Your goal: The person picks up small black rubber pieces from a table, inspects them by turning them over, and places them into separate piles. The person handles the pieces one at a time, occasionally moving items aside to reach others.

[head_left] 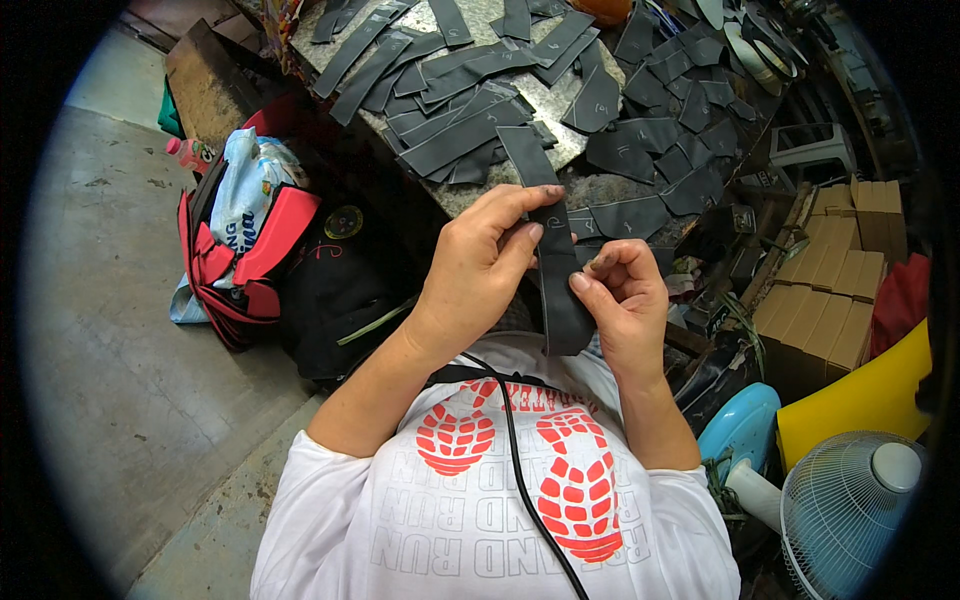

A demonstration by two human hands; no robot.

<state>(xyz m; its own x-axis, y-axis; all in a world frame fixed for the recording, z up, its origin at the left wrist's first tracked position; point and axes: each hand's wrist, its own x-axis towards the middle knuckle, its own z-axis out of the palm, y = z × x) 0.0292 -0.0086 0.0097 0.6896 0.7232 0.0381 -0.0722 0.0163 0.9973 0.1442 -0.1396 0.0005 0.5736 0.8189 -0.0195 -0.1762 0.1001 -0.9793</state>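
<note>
A long, flat black strip [565,315] of leather-like material, with a pale mark on it, runs upright in front of my chest. My left hand [480,265] pinches it around the middle, with the thumb and forefinger lying across its face. At the strip's right edge, my right hand [632,300] is closed, thumb and forefinger pressed together on the edge; its other fingers are curled in. Just beyond my hands, a pile of similar black strips [460,135] covers much of a worn, light-topped table [572,150]. Many carry pale handwritten marks.
Wider black cut pieces [640,145] spread over the table's right side. Cardboard boxes [815,330] are stacked at the right, above a yellow sheet [860,390] and a white fan [850,510]. On the left, red pieces [265,245] and a plastic bag [250,170] lie on a black bag [340,285].
</note>
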